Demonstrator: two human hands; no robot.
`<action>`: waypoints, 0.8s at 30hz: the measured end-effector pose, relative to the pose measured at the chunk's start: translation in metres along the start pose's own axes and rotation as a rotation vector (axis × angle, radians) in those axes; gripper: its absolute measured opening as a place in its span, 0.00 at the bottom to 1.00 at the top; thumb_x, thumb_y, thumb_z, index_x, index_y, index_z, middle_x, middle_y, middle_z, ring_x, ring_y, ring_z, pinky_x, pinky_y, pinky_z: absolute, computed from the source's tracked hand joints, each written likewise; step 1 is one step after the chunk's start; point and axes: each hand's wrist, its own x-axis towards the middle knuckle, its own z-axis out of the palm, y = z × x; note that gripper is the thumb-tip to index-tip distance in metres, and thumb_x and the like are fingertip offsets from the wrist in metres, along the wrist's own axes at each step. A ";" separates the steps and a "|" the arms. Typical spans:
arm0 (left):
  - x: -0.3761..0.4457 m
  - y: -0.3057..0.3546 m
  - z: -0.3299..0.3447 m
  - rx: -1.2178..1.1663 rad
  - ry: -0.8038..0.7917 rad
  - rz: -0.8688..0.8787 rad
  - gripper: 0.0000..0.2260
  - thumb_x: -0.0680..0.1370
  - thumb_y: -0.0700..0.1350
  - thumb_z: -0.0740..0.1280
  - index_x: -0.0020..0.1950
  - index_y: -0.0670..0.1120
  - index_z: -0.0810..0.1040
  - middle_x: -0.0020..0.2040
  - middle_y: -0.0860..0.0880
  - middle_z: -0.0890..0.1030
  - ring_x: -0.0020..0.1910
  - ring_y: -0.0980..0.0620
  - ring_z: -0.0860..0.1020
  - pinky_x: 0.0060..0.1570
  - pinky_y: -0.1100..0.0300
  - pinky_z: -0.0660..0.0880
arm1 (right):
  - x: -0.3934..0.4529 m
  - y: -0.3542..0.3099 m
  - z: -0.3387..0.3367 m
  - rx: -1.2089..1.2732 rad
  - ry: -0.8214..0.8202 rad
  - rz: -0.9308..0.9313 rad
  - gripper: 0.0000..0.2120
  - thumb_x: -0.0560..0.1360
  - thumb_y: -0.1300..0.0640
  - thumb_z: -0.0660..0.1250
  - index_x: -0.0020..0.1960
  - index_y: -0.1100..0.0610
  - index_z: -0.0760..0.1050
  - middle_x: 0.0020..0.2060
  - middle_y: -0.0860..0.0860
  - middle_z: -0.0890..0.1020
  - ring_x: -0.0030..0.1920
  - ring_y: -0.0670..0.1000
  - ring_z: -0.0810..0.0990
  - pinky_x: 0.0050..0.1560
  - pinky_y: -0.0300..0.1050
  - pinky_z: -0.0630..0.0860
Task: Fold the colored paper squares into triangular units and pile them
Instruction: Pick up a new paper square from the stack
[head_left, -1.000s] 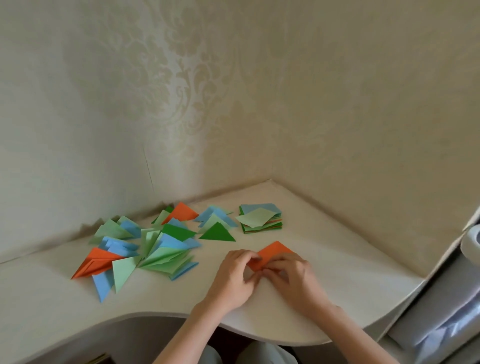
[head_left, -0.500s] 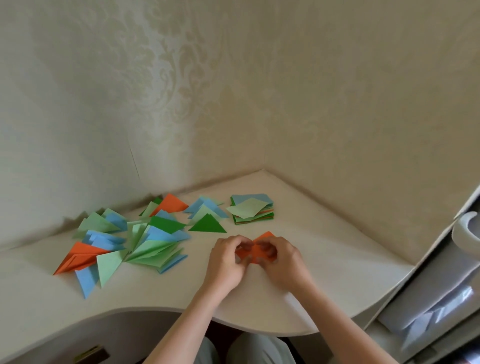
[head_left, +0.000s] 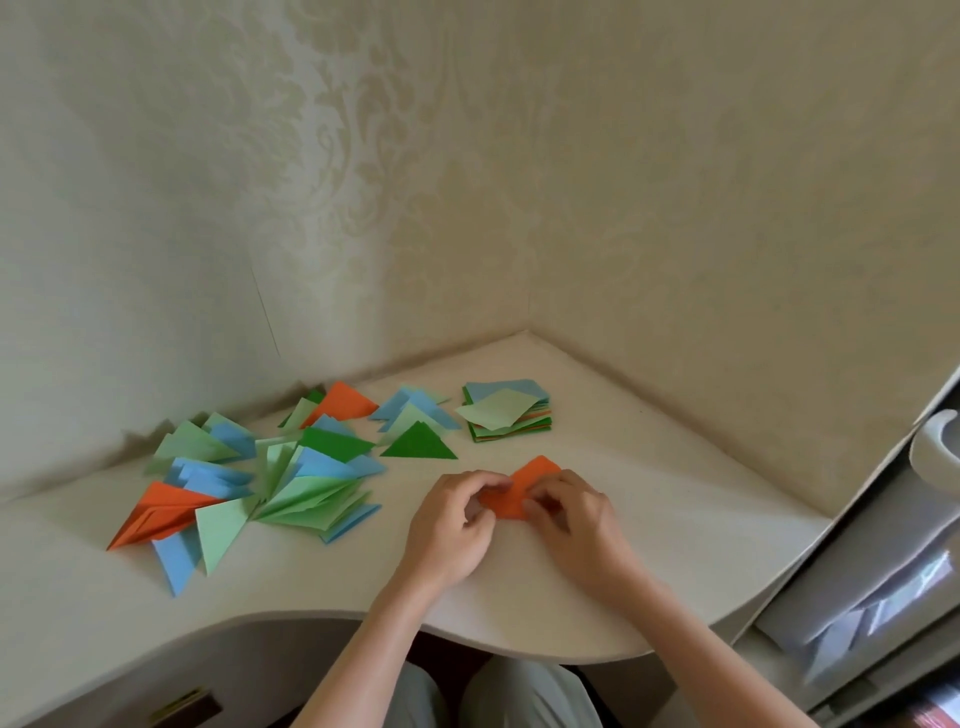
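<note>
**Orange sheet mid-fold, both hands on it**

Since the frame a second ago, both hands have drawn closer together over the orange paper square (head_left: 522, 491) and bunched it: less flat orange shows, with only a far corner poking out beyond the fingers. Head camera has also shifted, so the whole scene sits differently in view.

Left hand (head_left: 452, 525): fingers curled, pinching the left edge of the orange sheet. Right hand (head_left: 571, 519): fingers curled, pinching its right edge. Sheet lies on the pale curved desk (head_left: 649, 545), near the middle, between the two hands and touching both.

Loose pile of folded paper triangles (head_left: 270, 473) (light green, blue, dark green, orange) is spread at left, well apart from the hands. Small stack of unfolded coloured paper squares (head_left: 506, 410) sits far, just beyond the hands, toward the wall corner.

Judgement on step: a crease is being set on the orange sheet; unit not yet finished, not yet piled.

Handling notes (judged): paper is thin, very light, limp until creased, stiffer along folds. It slides easily on the smooth desk top, so one hand should pin it while the other runs the crease. Best hold is at corners and along folded edges; pinching mid-sheet risks stray wrinkles. Finished units fan open, so the pile can slump.
</note>
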 end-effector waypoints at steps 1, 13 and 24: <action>-0.001 0.000 -0.001 0.007 0.009 0.010 0.22 0.71 0.34 0.63 0.55 0.60 0.78 0.53 0.64 0.78 0.58 0.62 0.73 0.60 0.66 0.69 | 0.001 -0.001 -0.002 0.016 0.002 -0.006 0.04 0.75 0.57 0.68 0.43 0.56 0.78 0.40 0.46 0.78 0.40 0.47 0.74 0.44 0.44 0.71; -0.003 -0.005 0.003 -0.006 0.108 0.080 0.11 0.75 0.40 0.69 0.51 0.56 0.80 0.46 0.57 0.80 0.48 0.61 0.77 0.53 0.61 0.75 | -0.006 -0.003 -0.014 0.078 0.032 -0.012 0.05 0.74 0.55 0.70 0.50 0.53 0.79 0.47 0.43 0.80 0.47 0.40 0.78 0.48 0.32 0.72; -0.002 -0.004 0.007 0.098 0.139 0.110 0.09 0.76 0.46 0.70 0.55 0.53 0.77 0.46 0.59 0.76 0.48 0.58 0.74 0.51 0.63 0.72 | -0.004 -0.008 0.002 -0.085 0.093 0.025 0.06 0.73 0.54 0.71 0.41 0.56 0.80 0.47 0.48 0.79 0.49 0.51 0.77 0.54 0.50 0.73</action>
